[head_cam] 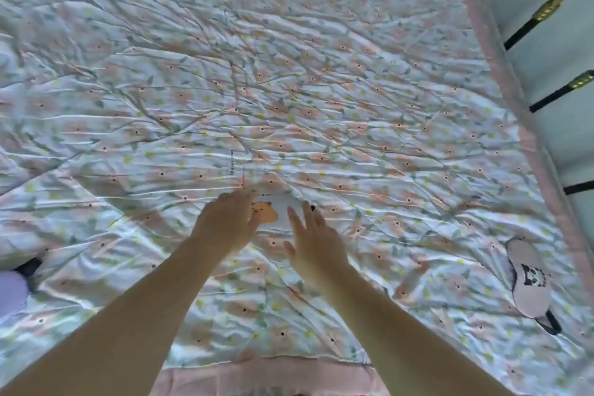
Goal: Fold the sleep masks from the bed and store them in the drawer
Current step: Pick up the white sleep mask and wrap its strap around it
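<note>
A white sleep mask (279,210) with an orange bear print lies on the floral quilt (289,90) in the middle of the bed. My left hand (226,222) rests on its left end, fingers curled over the edge. My right hand (313,246) hovers just right of it with fingers spread, touching or nearly touching its right end. A second mask (528,280), pinkish grey with a black panda print and a dark strap, lies flat near the bed's right edge. No drawer is in view.
The quilt has a pink border (501,67) along the right and near edges. White panels with black and gold handles (553,6) stand to the right of the bed. A lilac item (11,292) and a dark object (30,265) sit at the left edge.
</note>
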